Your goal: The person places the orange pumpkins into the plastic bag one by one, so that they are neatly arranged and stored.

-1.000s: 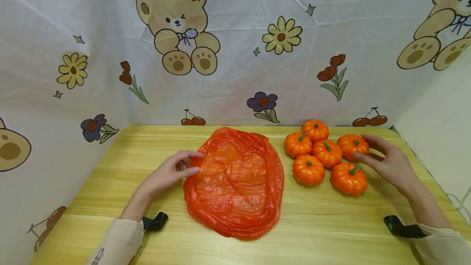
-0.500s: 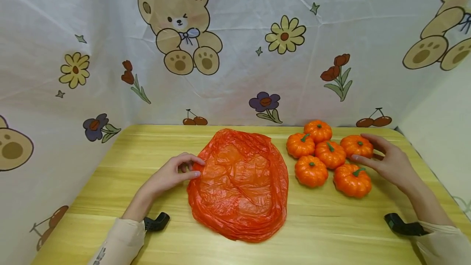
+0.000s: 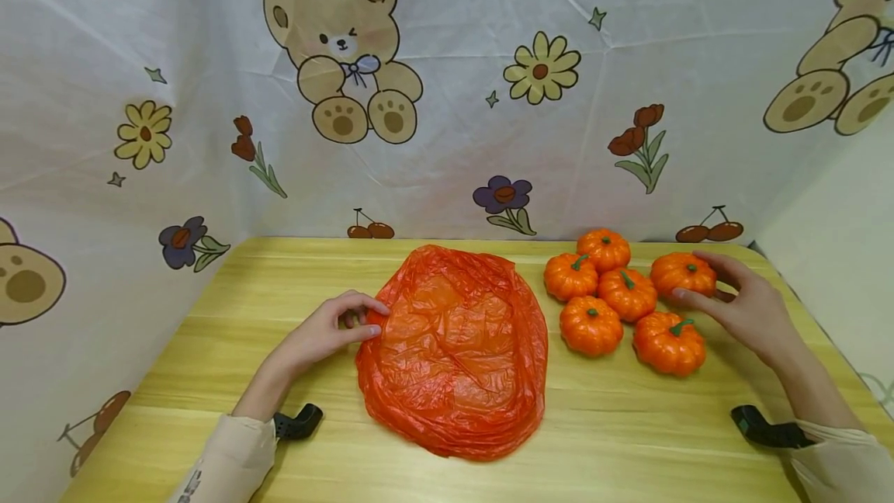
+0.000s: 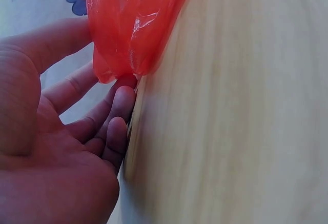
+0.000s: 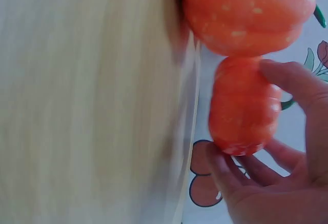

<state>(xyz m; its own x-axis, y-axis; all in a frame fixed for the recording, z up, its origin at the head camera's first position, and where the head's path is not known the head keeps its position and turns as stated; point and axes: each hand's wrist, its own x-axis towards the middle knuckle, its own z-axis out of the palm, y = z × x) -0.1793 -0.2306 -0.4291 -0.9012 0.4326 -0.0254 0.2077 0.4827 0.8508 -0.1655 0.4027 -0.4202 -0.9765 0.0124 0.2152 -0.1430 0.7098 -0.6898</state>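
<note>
My right hand point(image 3: 750, 305) grips a small orange toy pumpkin point(image 3: 683, 274) with a green stem, thumb on the near side and fingers behind. In the right wrist view that pumpkin point(image 5: 245, 108) sits between thumb and fingertips, with another pumpkin point(image 5: 248, 14) larger in front. Several similar pumpkins point(image 3: 590, 325) cluster to its left. At the left side of a red plastic bag point(image 3: 454, 340), spread with its rim rolled out, is my left hand point(image 3: 335, 326). Its thumb and fingers are loosely bent and apart, touching the bag's edge point(image 4: 128, 34), which hides some fingertips.
Everything stands on a light wooden table point(image 3: 615, 441). Behind it hangs a pale cloth point(image 3: 447, 99) printed with bears and flowers. Black wrist devices point(image 3: 298, 421) stick out from both beige sleeves point(image 3: 226, 456).
My right hand has taken the back-right pumpkin and shifted it slightly right, away from the others. My left hand's fingers have come onto the bag's edge. The view has turned slightly.
</note>
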